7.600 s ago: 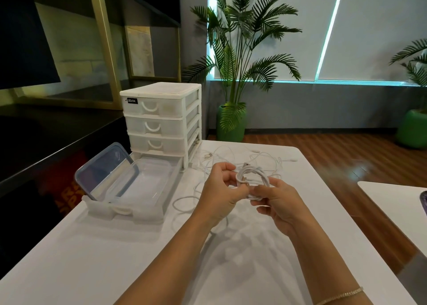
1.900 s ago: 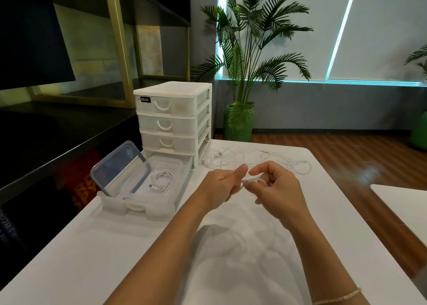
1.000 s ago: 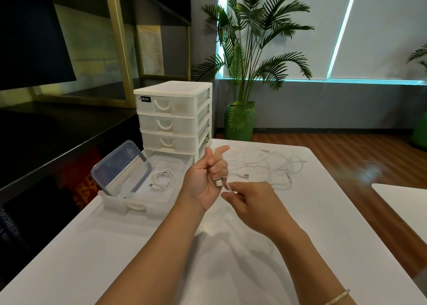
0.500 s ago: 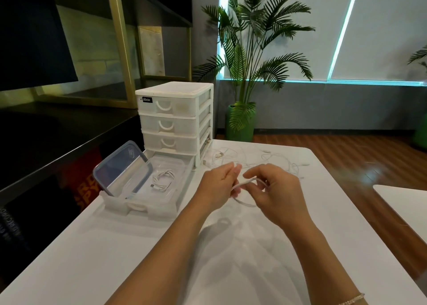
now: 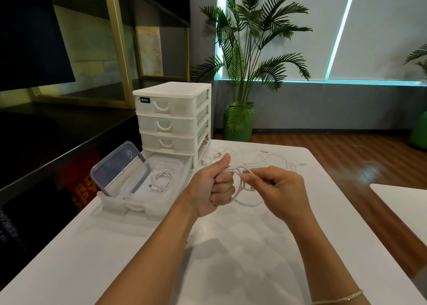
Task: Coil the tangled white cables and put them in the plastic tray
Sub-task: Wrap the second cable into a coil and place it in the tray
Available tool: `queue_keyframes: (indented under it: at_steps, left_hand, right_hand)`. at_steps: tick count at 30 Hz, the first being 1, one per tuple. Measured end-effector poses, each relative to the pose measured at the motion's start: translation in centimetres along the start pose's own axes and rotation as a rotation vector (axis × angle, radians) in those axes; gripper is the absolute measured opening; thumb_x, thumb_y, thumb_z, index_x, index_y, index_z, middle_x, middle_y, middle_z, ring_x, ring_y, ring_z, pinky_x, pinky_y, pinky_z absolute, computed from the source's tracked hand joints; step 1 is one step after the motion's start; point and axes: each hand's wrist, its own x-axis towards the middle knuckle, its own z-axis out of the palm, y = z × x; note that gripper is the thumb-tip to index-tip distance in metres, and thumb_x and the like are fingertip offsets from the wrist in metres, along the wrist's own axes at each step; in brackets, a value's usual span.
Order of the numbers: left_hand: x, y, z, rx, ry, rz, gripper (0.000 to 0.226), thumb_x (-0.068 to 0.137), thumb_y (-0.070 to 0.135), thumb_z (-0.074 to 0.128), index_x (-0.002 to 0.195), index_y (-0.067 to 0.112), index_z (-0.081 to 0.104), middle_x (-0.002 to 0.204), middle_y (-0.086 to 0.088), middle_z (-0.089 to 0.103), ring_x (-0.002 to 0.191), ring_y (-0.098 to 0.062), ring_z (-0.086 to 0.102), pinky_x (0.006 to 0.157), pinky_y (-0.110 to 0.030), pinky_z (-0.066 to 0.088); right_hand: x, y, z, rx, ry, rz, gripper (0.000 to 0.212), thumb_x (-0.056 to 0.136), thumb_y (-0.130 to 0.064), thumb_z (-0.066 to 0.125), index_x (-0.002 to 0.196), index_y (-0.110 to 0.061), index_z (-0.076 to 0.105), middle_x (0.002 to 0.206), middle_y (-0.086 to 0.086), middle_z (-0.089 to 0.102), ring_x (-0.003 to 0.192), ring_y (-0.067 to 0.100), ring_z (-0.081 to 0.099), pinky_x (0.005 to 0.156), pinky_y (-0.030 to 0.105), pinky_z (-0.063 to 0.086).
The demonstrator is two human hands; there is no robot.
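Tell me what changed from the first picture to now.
The first coiled cable went from the hands into the plastic tray. The left hand and right hand then took up a second cable and are looping it. The drawer unit, leaning lid and loose cables on the table stayed.

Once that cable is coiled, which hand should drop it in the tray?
Probably the left hand: it grips the cable loops and is nearer the plastic tray, on its side.
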Motion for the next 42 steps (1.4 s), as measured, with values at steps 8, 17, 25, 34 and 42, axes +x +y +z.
queue_keyframes:
  at_steps: [8,17,25,34,42]
  left_hand:
    - [0.3,0.3,-1.2,-0.522,-0.169,0.179,0.046,0.092,0.033,0.038,0.051,0.016,0.052,0.033,0.006,0.039,0.029,-0.005,0.037,0.032,-0.016,0.024]
    - [0.7,0.5,-1.7,-0.883,0.026,0.338,0.053,0.100,0.031,0.032,0.087,-0.004,0.071,0.036,0.005,0.033,0.031,-0.007,0.022,0.034,-0.014,0.025]
    - [0.7,0.7,-0.2,-0.685,0.275,0.348,0.052,0.101,0.029,0.030,0.136,-0.009,0.034,0.042,0.004,0.037,0.038,-0.006,0.038,0.046,-0.012,0.045]
    - [0.7,-0.9,1.5,0.753,0.442,0.344,0.045,0.100,0.030,0.033,0.143,0.016,0.035,0.064,0.005,0.056,0.067,-0.007,0.056,0.077,-0.017,0.048]
    - [0.2,-1.1,1.8,1.021,0.276,0.311,0.036,0.099,0.034,0.033,0.075,0.019,0.056,0.055,0.007,0.048,0.054,-0.009,0.047,0.063,-0.020,0.043]
  right_hand:
    - [-0.1,0.8,0.5,-0.057,0.009,0.080,0.028,0.082,-0.034,0.063,0.107,-0.022,0.071,0.103,-0.005,0.072,0.091,0.009,0.065,0.087,0.025,0.052]
    - [-0.3,0.7,1.1,-0.490,0.059,-0.266,0.019,0.077,-0.033,0.067,0.093,-0.027,0.076,0.050,-0.008,0.058,0.040,0.011,0.046,0.042,0.010,0.025]
    - [-0.6,0.2,2.0,-0.571,-0.091,-0.245,0.015,0.079,-0.030,0.070,0.091,-0.024,0.076,0.078,-0.004,0.075,0.062,0.018,0.067,0.058,0.027,0.054]
    - [-0.7,0.0,1.3,-0.531,0.014,-0.278,0.015,0.064,-0.036,0.082,0.069,-0.024,0.074,0.058,-0.008,0.069,0.045,0.010,0.058,0.043,0.023,0.044]
    - [-0.3,0.8,0.3,-0.423,0.080,-0.219,0.016,0.063,-0.034,0.083,0.070,-0.023,0.075,0.054,-0.007,0.064,0.045,0.000,0.039,0.048,0.013,0.037]
